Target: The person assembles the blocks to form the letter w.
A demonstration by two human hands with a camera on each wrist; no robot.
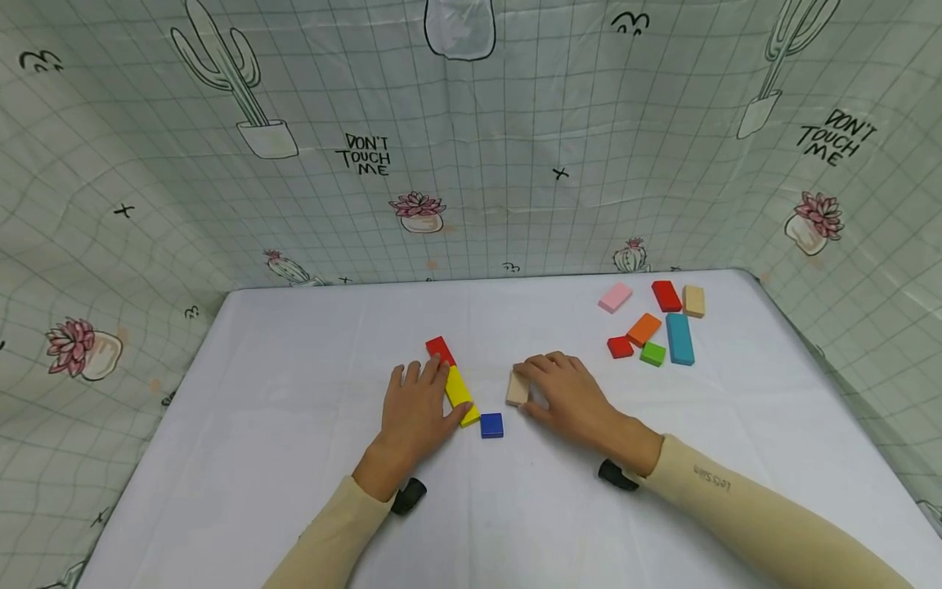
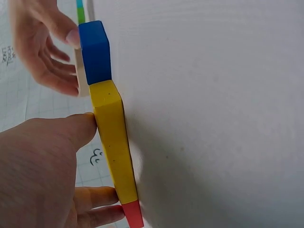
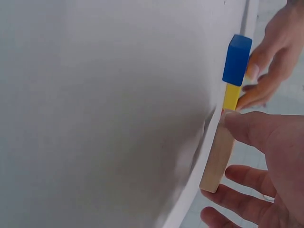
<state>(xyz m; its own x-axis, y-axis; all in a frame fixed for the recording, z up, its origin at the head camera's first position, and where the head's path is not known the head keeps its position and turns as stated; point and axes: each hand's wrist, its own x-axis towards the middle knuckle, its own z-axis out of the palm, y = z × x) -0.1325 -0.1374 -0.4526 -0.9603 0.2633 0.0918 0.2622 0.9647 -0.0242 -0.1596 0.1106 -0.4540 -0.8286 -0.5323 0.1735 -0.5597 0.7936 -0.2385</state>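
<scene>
On the white table, a yellow block [image 1: 458, 391] lies end to end with a red block [image 1: 441, 350] in a slanted row. My left hand [image 1: 416, 411] rests along this row; its thumb touches the yellow block near its close end, and its fingertips touch around the joint with the red one. Close to the yellow block's near end lies a blue block [image 1: 491, 425], which neither hand touches. My right hand [image 1: 570, 399] holds a plain wooden block [image 3: 218, 159] by its ends, between thumb and fingertips, right of the row.
Several loose blocks lie at the back right: pink [image 1: 615, 298], red [image 1: 666, 296], light wood [image 1: 694, 301], orange [image 1: 643, 329], a smaller red [image 1: 620, 348], green [image 1: 652, 353] and a long light-blue one [image 1: 680, 339]. Behind the table hangs a checked cloth [image 1: 500, 114] with cactus drawings.
</scene>
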